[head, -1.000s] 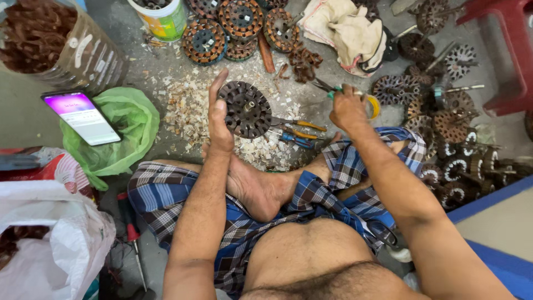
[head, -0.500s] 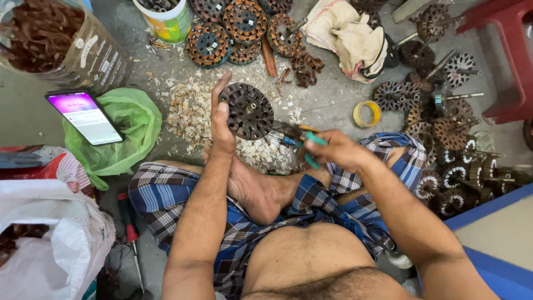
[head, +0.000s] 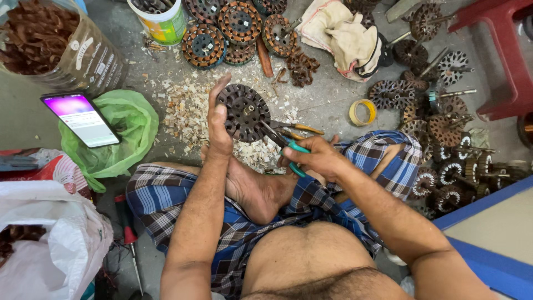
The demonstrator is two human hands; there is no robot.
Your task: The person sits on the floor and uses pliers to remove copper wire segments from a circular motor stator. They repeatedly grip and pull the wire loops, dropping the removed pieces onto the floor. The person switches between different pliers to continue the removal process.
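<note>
Head view: the left hand [head: 218, 130] clasps the round motor stator [head: 244, 113] upright on edge, while the right hand [head: 313, 157], just right of it, clenches green-handled pliers [head: 282, 141] pointing up-left at its rim.

A phone [head: 80, 118] lies on a bag [head: 119, 136] left of the stator [head: 245, 112] (a tape roll [head: 362, 112] to its right).

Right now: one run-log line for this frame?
left hand: steadies dark round stator core on edge | right hand: grips green-handled pliers, tips at core | floor: pale scraps
</note>
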